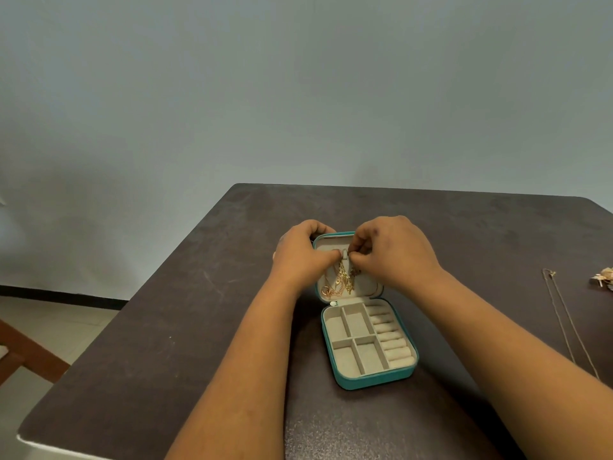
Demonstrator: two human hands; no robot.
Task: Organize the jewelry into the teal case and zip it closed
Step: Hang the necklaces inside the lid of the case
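The teal case (374, 380) lies open on the dark table, its beige compartments and ring rolls showing nothing in them. Its lid (368, 287) stands up at the far side. Gold chains (343, 280) hang down inside the lid from a small beige tab near its top. My left hand (302, 254) curls round the lid's top left corner, thumb pressed by the tab. My right hand (391, 247) pinches the tab and the chains' upper ends from the right. A thin gold necklace (564, 313) lies stretched out on the table at the right.
A small gold jewelry piece (602, 278) sits near the table's right edge, beyond the necklace. The dark table (185, 327) has a rounded far left corner. A wooden chair part (23, 356) shows on the floor at the left.
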